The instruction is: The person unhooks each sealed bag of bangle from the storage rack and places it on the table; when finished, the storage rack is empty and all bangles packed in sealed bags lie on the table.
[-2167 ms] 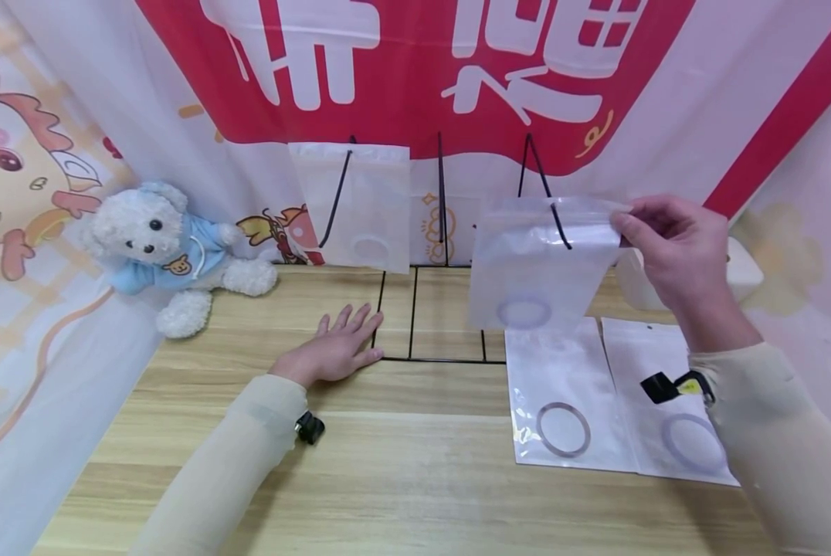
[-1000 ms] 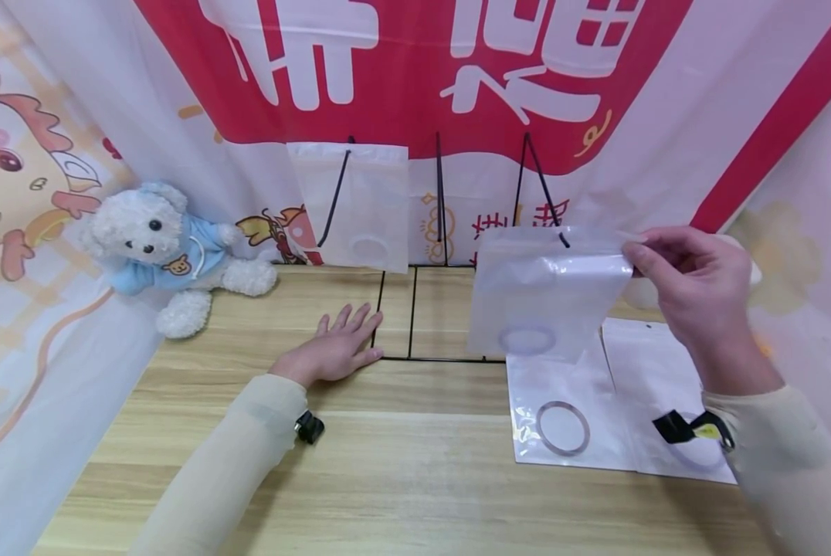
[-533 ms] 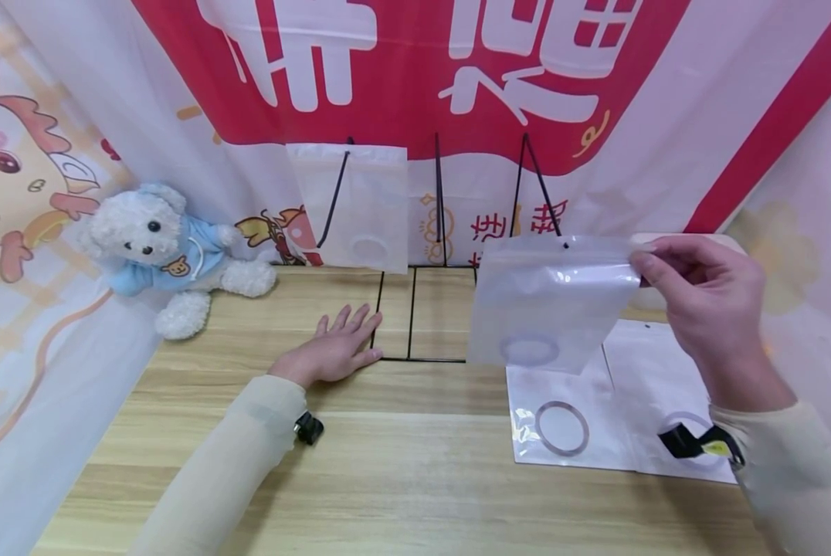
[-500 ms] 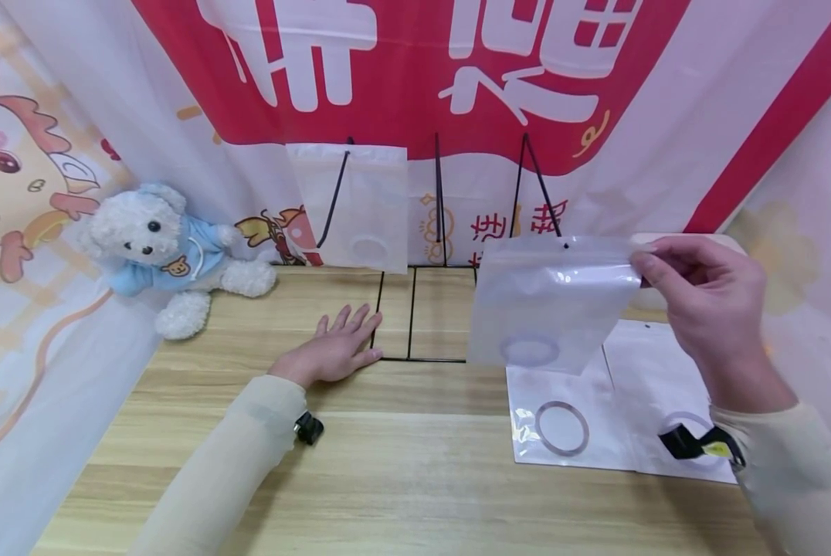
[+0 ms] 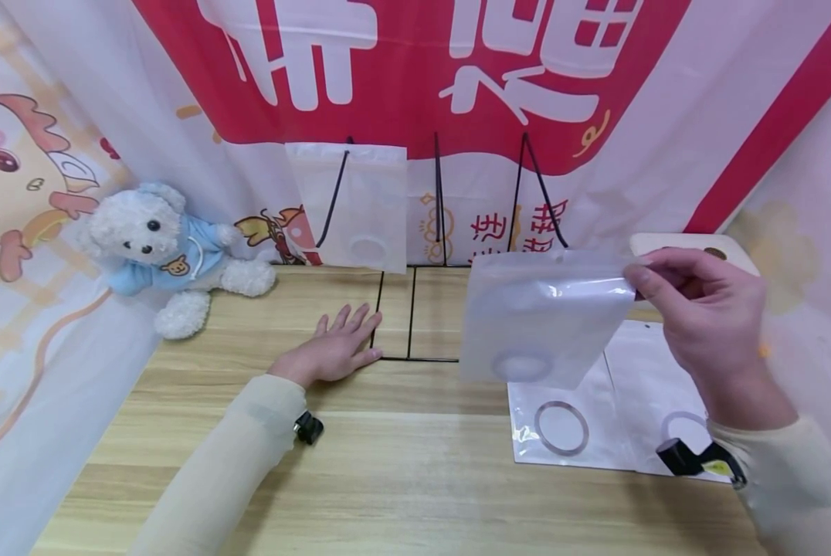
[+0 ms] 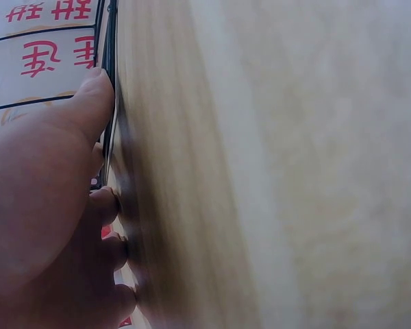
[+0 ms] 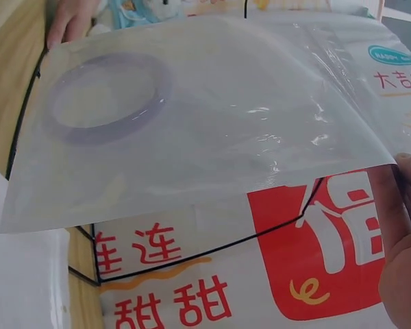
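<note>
My right hand (image 5: 707,324) pinches the upper right edge of a translucent zip bag (image 5: 540,320). Inside the bag shows a pale purple ring (image 7: 109,96), which the right wrist view gives most clearly. The bag's punched hole sits just below the tip of the right hook (image 5: 544,193) of a black wire rack (image 5: 412,316), apart from it. My left hand (image 5: 332,347) lies flat on the table with fingers spread, its fingertips touching the rack's base wire. A second zip bag (image 5: 360,205) hangs on the left hook; the middle hook (image 5: 439,193) carries nothing.
Two white bags, the nearer one (image 5: 589,417) with a ring showing, lie on the wooden table (image 5: 388,479) at right. Behind my right hand is a white rounded object (image 5: 693,243). A plush bear (image 5: 172,247) sits at left, against a printed cloth backdrop.
The bag in my right hand has slid outward along the right hook and come off its tip, moving down and toward me. My left hand has stayed in place.
</note>
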Available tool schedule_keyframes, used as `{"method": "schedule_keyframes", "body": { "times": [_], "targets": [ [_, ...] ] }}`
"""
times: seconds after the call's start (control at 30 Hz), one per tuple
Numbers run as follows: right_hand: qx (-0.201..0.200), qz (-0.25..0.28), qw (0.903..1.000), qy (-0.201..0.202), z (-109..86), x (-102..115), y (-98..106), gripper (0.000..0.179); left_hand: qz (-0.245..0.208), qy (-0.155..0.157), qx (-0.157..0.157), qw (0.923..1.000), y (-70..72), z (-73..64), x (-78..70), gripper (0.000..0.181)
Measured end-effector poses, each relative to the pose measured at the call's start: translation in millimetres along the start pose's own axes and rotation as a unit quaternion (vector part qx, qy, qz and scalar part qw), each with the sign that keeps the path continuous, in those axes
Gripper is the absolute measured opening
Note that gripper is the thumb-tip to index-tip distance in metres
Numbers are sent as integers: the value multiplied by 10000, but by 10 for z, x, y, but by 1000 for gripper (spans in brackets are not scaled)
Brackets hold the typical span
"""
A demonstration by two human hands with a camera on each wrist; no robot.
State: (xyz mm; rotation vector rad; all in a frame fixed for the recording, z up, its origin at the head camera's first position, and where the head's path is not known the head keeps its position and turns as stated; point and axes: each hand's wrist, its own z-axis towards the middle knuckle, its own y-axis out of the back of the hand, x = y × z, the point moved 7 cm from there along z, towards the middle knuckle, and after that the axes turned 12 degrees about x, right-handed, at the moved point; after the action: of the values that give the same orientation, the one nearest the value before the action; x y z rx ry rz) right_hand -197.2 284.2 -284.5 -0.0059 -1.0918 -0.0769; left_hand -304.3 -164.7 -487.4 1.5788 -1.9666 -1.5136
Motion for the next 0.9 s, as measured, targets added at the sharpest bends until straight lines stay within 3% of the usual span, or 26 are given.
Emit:
{"method": "schedule_keyframes", "body": {
  "times": [0.2,0.3,0.43,0.6,0.73,0.9],
  "targets": [
    [131,-310,9991,-238,-67,-80,-118,24,6,-53,-21,10000,-7,5,17,83],
    [348,-759,9954,-461,-112,-117,-195,25,17,-55,-18,10000,-1,-2,10,82],
    [617,-1135,9911,-313,-156,-123,-316,22,-6,-87,-14,10000,1,-11,9,82],
    [925,-696,9926,377,-187,-92,-482,16,-8,-134,-54,9999,1,0,16,82],
    [1158,-336,9913,522,-246,-92,-614,14,15,-181,-78,9998,0,6,7,82],
    [1475,94,9858,800,-356,-70,-780,27,-12,-115,-73,9999,-5,18,21,80]
  ]
}}
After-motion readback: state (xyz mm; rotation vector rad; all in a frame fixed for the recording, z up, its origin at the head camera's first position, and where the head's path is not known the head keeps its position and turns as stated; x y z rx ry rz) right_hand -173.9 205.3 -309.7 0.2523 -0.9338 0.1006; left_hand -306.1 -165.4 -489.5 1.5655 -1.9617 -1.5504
